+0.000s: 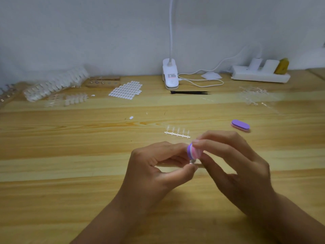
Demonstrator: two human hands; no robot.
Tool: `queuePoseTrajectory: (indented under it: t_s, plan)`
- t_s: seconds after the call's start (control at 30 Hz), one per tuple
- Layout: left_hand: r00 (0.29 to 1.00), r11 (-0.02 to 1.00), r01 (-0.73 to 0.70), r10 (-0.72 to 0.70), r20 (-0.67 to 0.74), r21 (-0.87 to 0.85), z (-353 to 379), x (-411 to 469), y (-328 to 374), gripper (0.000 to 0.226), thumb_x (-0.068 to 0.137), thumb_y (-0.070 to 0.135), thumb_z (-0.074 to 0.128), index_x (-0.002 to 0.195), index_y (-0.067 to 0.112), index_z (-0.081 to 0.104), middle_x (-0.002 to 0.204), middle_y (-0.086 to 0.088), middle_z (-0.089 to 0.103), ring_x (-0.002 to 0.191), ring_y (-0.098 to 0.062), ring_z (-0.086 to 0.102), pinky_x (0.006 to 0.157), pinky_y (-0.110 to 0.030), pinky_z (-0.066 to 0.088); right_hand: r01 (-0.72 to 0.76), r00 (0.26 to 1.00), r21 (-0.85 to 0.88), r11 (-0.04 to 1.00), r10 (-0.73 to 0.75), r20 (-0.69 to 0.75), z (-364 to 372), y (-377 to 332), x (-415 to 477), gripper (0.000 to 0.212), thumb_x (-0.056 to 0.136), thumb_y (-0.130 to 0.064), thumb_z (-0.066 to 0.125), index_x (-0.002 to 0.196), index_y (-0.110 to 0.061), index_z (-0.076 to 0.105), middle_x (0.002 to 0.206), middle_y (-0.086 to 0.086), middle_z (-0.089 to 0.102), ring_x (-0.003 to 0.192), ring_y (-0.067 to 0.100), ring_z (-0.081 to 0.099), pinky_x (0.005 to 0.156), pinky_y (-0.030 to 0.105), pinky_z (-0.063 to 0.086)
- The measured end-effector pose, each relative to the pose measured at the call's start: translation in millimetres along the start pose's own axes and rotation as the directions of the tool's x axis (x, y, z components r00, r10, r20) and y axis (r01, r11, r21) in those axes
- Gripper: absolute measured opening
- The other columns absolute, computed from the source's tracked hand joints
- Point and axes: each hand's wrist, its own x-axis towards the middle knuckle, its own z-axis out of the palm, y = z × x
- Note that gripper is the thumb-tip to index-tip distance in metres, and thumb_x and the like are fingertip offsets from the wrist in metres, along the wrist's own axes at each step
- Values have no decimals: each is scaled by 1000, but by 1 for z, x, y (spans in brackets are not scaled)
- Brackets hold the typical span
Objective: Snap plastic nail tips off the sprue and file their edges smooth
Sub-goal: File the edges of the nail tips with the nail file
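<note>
Head view: left hand (158, 166) fingers (183, 172) pinch clear nail tip (192, 162) above desk (70, 155). Right hand (233, 166) fingers pinch purple-pink file block (194, 151) directly above tip. Sprue (177, 134) lies on desk just beyond hands; second file block (240, 125) further right.

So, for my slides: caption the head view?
Right hand holds a purple-pink file against a nail tip pinched in left hand.

home nail-craft desk — wooden table (70, 155) | clip lamp (170, 74) | power strip (260, 75)
</note>
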Motion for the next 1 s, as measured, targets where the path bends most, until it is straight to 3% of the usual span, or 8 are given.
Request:
queuePoseTrajectory:
  t_s: [0.13, 0.23, 0.33, 0.47, 0.53, 0.63, 0.8, 1.0]
  plan:
    - [1000, 1000, 24, -24, -18, -16, 0, 0, -1, 28, 73, 8, 80, 96, 22, 77, 83, 5, 74, 73, -8, 71, 69, -18, 55, -10, 1000, -81, 997, 11, 1, -1, 7, 3, 22, 86, 4, 72, 106, -4, 72, 103, 12, 68, 97, 20, 66, 87, 29, 53]
    - [999, 997, 41, -42, -9, -68, 0, 0, -1, 27, 74, 8, 80, 97, 21, 77, 84, 3, 75, 74, -11, 71, 70, -20, 56, -21, 998, -26, 999, 19, -58, -2, 4, 2, 26, 85, 2, 73, 108, -9, 70, 103, 12, 68, 97, 24, 68, 86, 31, 53]
    - [999, 994, 43, -42, 15, -96, 1, 0, 0, 27, 74, 10, 79, 99, 22, 78, 86, 2, 75, 76, -12, 72, 70, -20, 56, 34, 999, -36, 999, -34, -13, 1, 1, -1, 22, 87, 3, 72, 107, -5, 72, 103, 12, 68, 99, 20, 66, 89, 28, 51]
    - [993, 973, 108, -114, -16, -202, -1, 1, -2, 24, 73, 16, 78, 97, 20, 78, 86, -3, 76, 76, -12, 72, 70, -20, 55, -59, 997, -90, 994, 55, -45, -2, 11, 3, 22, 85, 1, 74, 106, -8, 71, 102, 10, 69, 96, 22, 68, 86, 33, 53]
    - [993, 968, 116, -118, 5, -224, 0, 1, -1, 23, 74, 15, 77, 96, 20, 78, 87, -5, 76, 78, -15, 72, 71, -22, 56, -33, 998, -32, 999, 31, -60, -1, 6, 3, 28, 86, 0, 74, 110, -14, 69, 104, 9, 69, 100, 20, 67, 88, 30, 53]
    - [993, 966, 115, -111, 29, -231, 1, 0, -1, 23, 75, 12, 76, 97, 19, 78, 89, -8, 75, 80, -17, 72, 73, -25, 56, 32, 999, -38, 999, -32, -12, 1, 4, -1, 24, 89, 0, 73, 110, -10, 67, 105, 10, 68, 100, 20, 65, 90, 27, 51]
    - [974, 914, 226, -219, 58, -338, 1, 1, -1, 22, 74, 13, 77, 95, 17, 78, 84, -8, 75, 74, -15, 69, 71, -26, 57, -128, 991, -110, 986, 123, -47, -5, 20, 4, 20, 85, 4, 76, 103, -2, 72, 99, 9, 69, 94, 24, 67, 87, 34, 52]
    - [951, 892, 307, -280, 128, -331, 5, 1, -10, 22, 90, 3, 53, 101, 4, 72, 86, -12, 73, 71, -19, 67, 62, -27, 55, -161, 987, -77, 984, 159, -25, -8, 24, 5, 20, 86, 6, 74, 104, -1, 71, 100, 7, 68, 92, 23, 67, 83, 42, 55]
